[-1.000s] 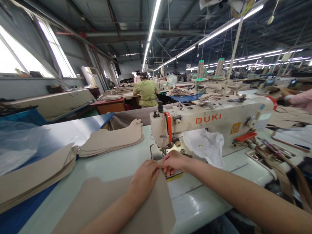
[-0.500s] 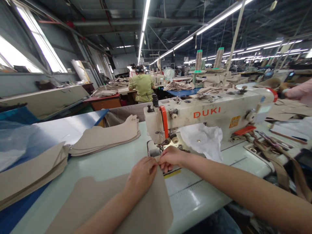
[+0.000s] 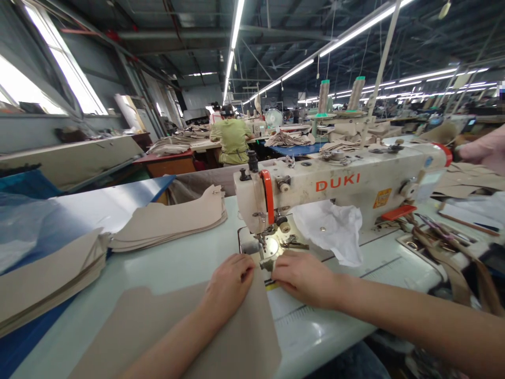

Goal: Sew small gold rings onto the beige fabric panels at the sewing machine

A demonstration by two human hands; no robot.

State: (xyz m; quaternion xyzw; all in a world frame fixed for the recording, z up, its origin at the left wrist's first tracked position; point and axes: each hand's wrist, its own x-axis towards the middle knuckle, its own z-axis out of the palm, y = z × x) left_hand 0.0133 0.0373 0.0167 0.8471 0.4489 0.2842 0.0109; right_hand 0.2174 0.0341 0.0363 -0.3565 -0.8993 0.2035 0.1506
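My left hand (image 3: 230, 281) is closed on the top corner of a beige fabric panel (image 3: 236, 337), its fingers pinched together just in front of the presser foot. The panel lies flat on the pale green machine table and runs down toward me, partly under my left forearm. To the right of the needle plate (image 3: 272, 246), my right hand (image 3: 303, 276) rests low with its fingers curled, beside a small metal piece at the plate's front. Whatever its fingertips hold, if anything, is hidden. Above both hands stands the white sewing machine (image 3: 300, 184) marked DUKI.
Stacked beige panels (image 3: 169, 218) lie behind on the left, with another stack (image 3: 51, 279) nearer. A white cloth (image 3: 329, 229) sits under the machine arm. Scissors and brown straps (image 3: 453, 258) are at the right. Co-workers (image 3: 232, 138) sit ahead; a pink sleeve (image 3: 489, 147) shows at right.
My right hand has moved right, away from my left hand and the panel's corner, uncovering the needle plate. My left hand stays on the panel, nearly unmoved.
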